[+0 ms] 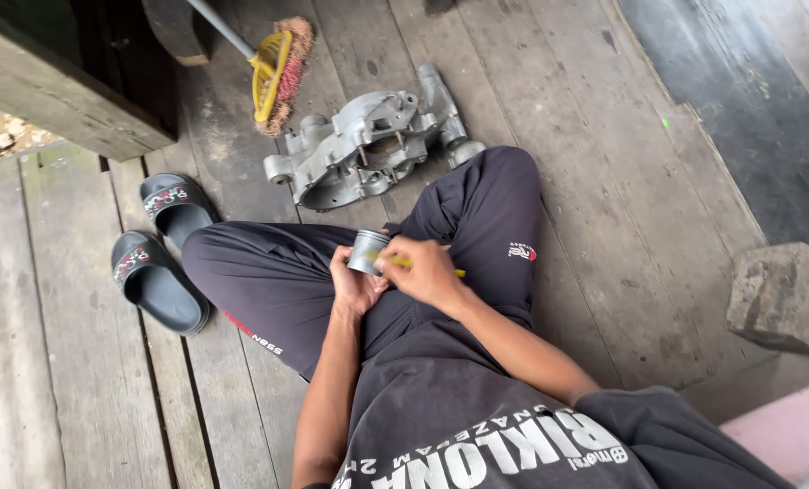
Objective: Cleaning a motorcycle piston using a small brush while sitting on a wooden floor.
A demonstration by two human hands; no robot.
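Observation:
I sit cross-legged on a wooden plank floor in dark trousers. My left hand [352, 282] cups a small grey metal cylinder [366, 251], shaped like a piston, over my lap. My right hand [425, 272] grips a thin yellow-handled tool [411, 263] whose tip rests against the side of the cylinder. Both hands are close together and touch the part.
A grey cast metal engine casing [368, 149] lies on the planks beyond my knees. A yellow broom [276, 72] lies behind it. Two black slide sandals [157, 258] sit at my left. A rough stone block [788, 296] stands at the right, a dark beam [51, 86] upper left.

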